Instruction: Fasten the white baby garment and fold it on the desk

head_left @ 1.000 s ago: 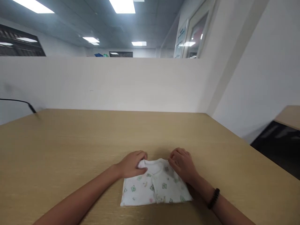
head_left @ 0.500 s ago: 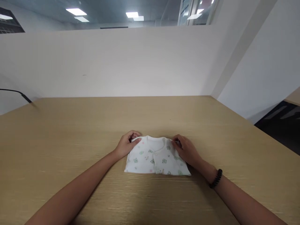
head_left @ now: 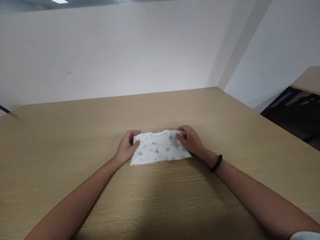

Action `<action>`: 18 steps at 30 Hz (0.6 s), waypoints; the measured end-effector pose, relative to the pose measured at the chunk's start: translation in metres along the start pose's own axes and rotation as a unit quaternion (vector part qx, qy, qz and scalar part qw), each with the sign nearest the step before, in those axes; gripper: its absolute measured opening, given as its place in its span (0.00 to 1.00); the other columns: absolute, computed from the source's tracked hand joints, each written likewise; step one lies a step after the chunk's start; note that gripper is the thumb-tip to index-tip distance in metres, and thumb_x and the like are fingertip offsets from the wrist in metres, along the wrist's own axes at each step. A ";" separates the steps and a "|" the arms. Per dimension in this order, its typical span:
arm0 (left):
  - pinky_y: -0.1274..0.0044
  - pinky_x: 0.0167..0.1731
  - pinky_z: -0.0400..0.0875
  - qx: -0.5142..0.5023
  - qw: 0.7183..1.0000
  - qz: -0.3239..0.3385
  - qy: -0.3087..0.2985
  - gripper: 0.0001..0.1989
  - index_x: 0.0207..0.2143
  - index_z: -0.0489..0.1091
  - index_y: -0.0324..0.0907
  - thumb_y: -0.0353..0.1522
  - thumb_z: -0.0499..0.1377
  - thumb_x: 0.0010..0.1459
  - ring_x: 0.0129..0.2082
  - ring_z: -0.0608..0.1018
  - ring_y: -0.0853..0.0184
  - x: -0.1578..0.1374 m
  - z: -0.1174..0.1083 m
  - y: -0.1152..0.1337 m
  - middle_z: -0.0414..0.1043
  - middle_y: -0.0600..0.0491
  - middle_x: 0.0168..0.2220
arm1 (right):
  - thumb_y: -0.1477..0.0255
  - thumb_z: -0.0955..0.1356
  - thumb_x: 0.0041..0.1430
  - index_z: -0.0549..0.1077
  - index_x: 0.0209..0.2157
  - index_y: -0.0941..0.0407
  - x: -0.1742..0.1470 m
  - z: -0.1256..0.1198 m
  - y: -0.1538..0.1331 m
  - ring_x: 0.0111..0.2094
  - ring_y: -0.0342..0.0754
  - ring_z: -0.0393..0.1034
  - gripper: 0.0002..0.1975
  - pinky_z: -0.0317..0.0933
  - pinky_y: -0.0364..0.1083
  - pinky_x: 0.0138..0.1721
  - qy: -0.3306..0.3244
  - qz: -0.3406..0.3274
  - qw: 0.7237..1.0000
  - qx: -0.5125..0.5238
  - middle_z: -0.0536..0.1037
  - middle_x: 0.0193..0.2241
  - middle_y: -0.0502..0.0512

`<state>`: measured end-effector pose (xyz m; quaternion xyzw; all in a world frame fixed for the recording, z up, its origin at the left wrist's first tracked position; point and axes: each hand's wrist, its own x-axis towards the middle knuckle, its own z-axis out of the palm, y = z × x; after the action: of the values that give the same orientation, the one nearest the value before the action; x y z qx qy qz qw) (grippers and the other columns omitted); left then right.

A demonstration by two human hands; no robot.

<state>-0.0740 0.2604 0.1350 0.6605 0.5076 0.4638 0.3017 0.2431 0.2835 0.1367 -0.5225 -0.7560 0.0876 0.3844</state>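
A small white baby shirt (head_left: 160, 150) lies folded on the wooden table, its round neckline on the far side. Green bear-like and pink prints are scattered over the cloth. My left hand (head_left: 127, 147) pinches the shirt's left edge, thumb on top and fingers at the far side. At the opposite shoulder, my right hand (head_left: 191, 140) grips the cloth between thumb and fingers. Part of the right edge is hidden under that hand, and a black coiled band (head_left: 217, 163) circles my right wrist.
The wooden tabletop (head_left: 75, 133) extends around the shirt to a white wall (head_left: 125, 56) at the back. A black cable (head_left: 4, 109) shows at the far left edge. Beyond the table's right edge is a dark space under another wooden surface (head_left: 308, 80).
The view has tilted down and turned, so the shirt and hands appear higher in it. Both hands stay at the shirt's two sides, and the cloth keeps its folded shape.
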 end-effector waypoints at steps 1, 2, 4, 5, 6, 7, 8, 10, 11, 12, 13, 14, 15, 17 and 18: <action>0.65 0.53 0.70 0.003 1.000 -0.001 0.001 0.21 0.50 0.66 0.42 0.35 0.62 0.54 0.50 0.75 0.59 0.000 0.000 -0.001 0.74 0.45 0.50 | 0.68 0.65 0.58 0.72 0.40 0.55 -0.002 -0.001 0.001 0.44 0.54 0.68 0.09 0.62 0.53 0.49 -0.012 -0.002 1.000 -0.002 0.77 0.40 0.59; 0.65 0.52 0.70 0.009 1.000 -0.001 0.003 0.20 0.50 0.67 0.41 0.35 0.61 0.54 0.49 0.76 0.59 0.000 0.000 -0.002 0.74 0.45 0.49 | 0.68 0.66 0.58 0.72 0.42 0.55 -0.004 -0.001 0.002 0.45 0.55 0.68 0.10 0.62 0.53 0.49 -0.022 -0.003 1.000 -0.004 0.76 0.41 0.59; 0.65 0.50 0.71 0.036 0.999 0.002 0.015 0.19 0.49 0.68 0.41 0.34 0.60 0.55 0.47 0.77 0.60 0.000 -0.001 -0.003 0.75 0.45 0.48 | 0.69 0.66 0.57 0.72 0.44 0.56 -0.005 0.001 0.004 0.47 0.56 0.67 0.13 0.61 0.55 0.51 -0.033 -0.003 0.999 -0.016 0.76 0.43 0.60; 0.64 0.50 0.71 0.063 0.998 0.003 0.025 0.18 0.48 0.68 0.41 0.33 0.60 0.55 0.46 0.77 0.59 0.000 -0.002 -0.003 0.75 0.45 0.48 | 0.69 0.66 0.57 0.72 0.45 0.56 -0.005 0.002 0.005 0.48 0.56 0.67 0.14 0.60 0.55 0.52 -0.033 0.000 0.999 -0.025 0.75 0.44 0.61; 0.63 0.50 0.70 0.096 0.995 0.005 0.035 0.18 0.48 0.69 0.41 0.33 0.60 0.55 0.46 0.77 0.58 0.001 -0.003 -0.003 0.75 0.45 0.48 | 0.68 0.66 0.57 0.72 0.45 0.56 -0.005 0.003 0.006 0.48 0.57 0.66 0.14 0.60 0.56 0.53 -0.031 0.005 0.999 -0.036 0.75 0.44 0.61; 0.62 0.52 0.68 0.130 0.991 0.006 0.043 0.18 0.48 0.70 0.41 0.33 0.61 0.54 0.47 0.76 0.57 0.001 -0.003 -0.002 0.75 0.45 0.47 | 0.68 0.67 0.57 0.72 0.45 0.56 -0.004 0.004 0.007 0.49 0.58 0.66 0.14 0.59 0.56 0.53 -0.029 0.009 0.998 -0.046 0.75 0.44 0.61; 0.61 0.54 0.66 0.163 0.986 0.007 0.047 0.18 0.48 0.70 0.41 0.33 0.61 0.54 0.48 0.75 0.56 0.001 -0.004 -0.002 0.75 0.45 0.47 | 0.67 0.67 0.57 0.73 0.44 0.56 -0.004 0.005 0.008 0.48 0.58 0.66 0.13 0.59 0.57 0.53 -0.028 0.012 0.998 -0.053 0.74 0.43 0.61; 0.59 0.56 0.63 0.207 0.977 0.013 0.041 0.16 0.46 0.72 0.42 0.34 0.61 0.54 0.49 0.74 0.55 0.002 -0.006 0.000 0.76 0.46 0.46 | 0.67 0.68 0.57 0.74 0.40 0.56 -0.003 0.005 0.009 0.46 0.58 0.66 0.11 0.60 0.57 0.51 -0.025 0.013 0.998 -0.054 0.74 0.41 0.61; 0.59 0.56 0.62 0.218 0.975 0.017 0.036 0.14 0.44 0.73 0.42 0.34 0.61 0.55 0.48 0.74 0.55 0.003 -0.007 0.001 0.76 0.47 0.44 | 0.67 0.68 0.56 0.74 0.39 0.56 -0.003 0.004 0.010 0.45 0.57 0.67 0.10 0.61 0.56 0.50 -0.022 0.011 0.999 -0.049 0.74 0.40 0.61; 0.59 0.56 0.62 0.223 0.974 0.020 0.031 0.12 0.42 0.73 0.43 0.35 0.60 0.55 0.47 0.74 0.55 0.003 -0.007 0.002 0.76 0.48 0.43 | 0.67 0.68 0.56 0.74 0.37 0.56 -0.002 0.004 0.009 0.44 0.57 0.67 0.08 0.61 0.56 0.50 -0.018 0.010 0.999 -0.040 0.74 0.39 0.60; 0.60 0.55 0.63 0.223 0.974 0.021 0.028 0.10 0.39 0.74 0.43 0.35 0.60 0.55 0.45 0.74 0.56 0.003 -0.007 0.002 0.76 0.48 0.41 | 0.68 0.68 0.56 0.73 0.37 0.55 -0.002 0.002 0.009 0.44 0.56 0.67 0.08 0.62 0.55 0.49 -0.014 0.011 0.999 -0.030 0.75 0.39 0.60; 0.62 0.52 0.65 0.214 0.976 0.018 0.029 0.08 0.38 0.73 0.43 0.35 0.60 0.55 0.43 0.74 0.58 0.003 -0.007 0.002 0.76 0.49 0.39 | 0.68 0.68 0.56 0.73 0.36 0.55 -0.002 0.001 0.007 0.42 0.55 0.68 0.07 0.62 0.54 0.47 -0.011 0.015 1.000 -0.018 0.75 0.38 0.59; 0.64 0.48 0.68 0.199 0.979 0.011 0.033 0.08 0.36 0.73 0.43 0.35 0.59 0.55 0.39 0.74 0.59 0.003 -0.007 0.002 0.75 0.50 0.37 | 0.68 0.67 0.57 0.73 0.35 0.55 -0.002 0.000 0.006 0.41 0.55 0.68 0.06 0.62 0.54 0.46 -0.011 0.024 1.000 -0.005 0.76 0.37 0.59; 0.71 0.38 0.69 0.149 0.988 -0.011 0.036 0.07 0.35 0.71 0.42 0.36 0.59 0.56 0.32 0.72 0.64 0.002 -0.005 0.002 0.72 0.52 0.31 | 0.68 0.66 0.58 0.72 0.35 0.55 -0.002 -0.002 0.001 0.38 0.53 0.69 0.06 0.63 0.51 0.41 -0.020 0.052 0.998 0.024 0.76 0.33 0.56; 0.74 0.34 0.68 0.116 0.992 -0.022 0.036 0.07 0.35 0.70 0.42 0.36 0.58 0.56 0.29 0.70 0.66 0.001 -0.004 0.002 0.70 0.54 0.29 | 0.67 0.66 0.58 0.72 0.35 0.55 -0.002 -0.003 -0.001 0.36 0.52 0.69 0.06 0.62 0.50 0.39 -0.024 0.065 0.997 0.037 0.76 0.31 0.55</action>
<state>-0.0770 0.2606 0.1387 0.6626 0.5830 0.4185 0.2141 0.2445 0.2807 0.1384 -0.5540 -0.7258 0.1527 0.3781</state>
